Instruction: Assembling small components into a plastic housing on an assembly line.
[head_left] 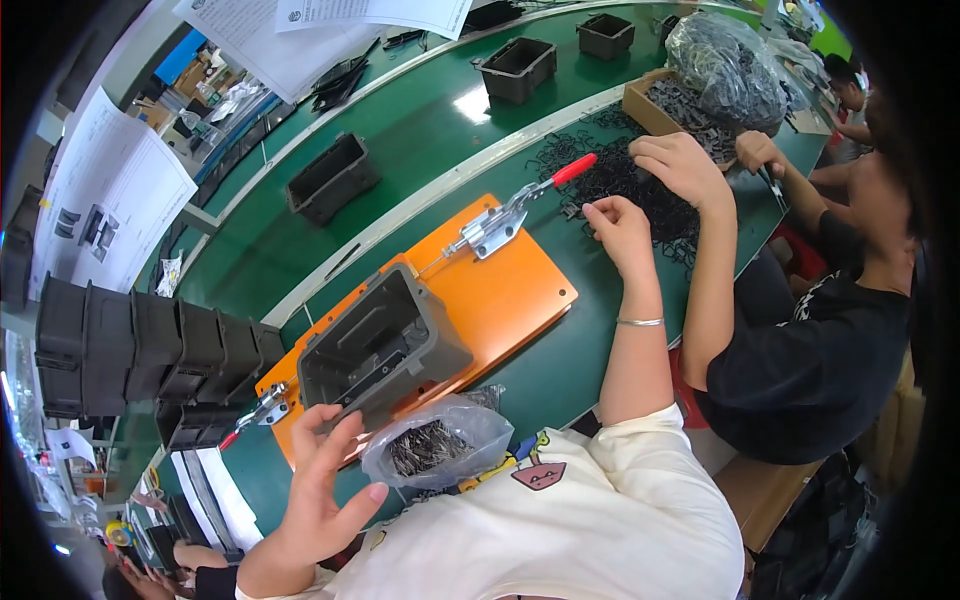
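Observation:
A dark grey plastic box (pixel 440 345) sits on an orange fixture plate (pixel 520 275), its open top showing ribs and slots inside. My left hand (pixel 325 490) is at the box's near corner with fingers spread; whether a fingertip touches the rim I cannot tell. Close to that hand lies a clear plastic bag (pixel 485 425) of thin metal pins (pixel 425 447). My right hand (pixel 622 235) reaches to the edge of a heap of small black clips (pixel 672 218), thumb and fingers pinched together. Anything between those fingertips is too small to make out.
Toggle clamps stand on the plate, one red-handled (pixel 500 225), another (pixel 270 405) at its left end. Stacked grey boxes (pixel 135 345) rise at left. Across the green conveyor (pixel 420 130) sit more boxes. A co-worker's hand (pixel 685 170) hovers over the clips beside a carton (pixel 640 105).

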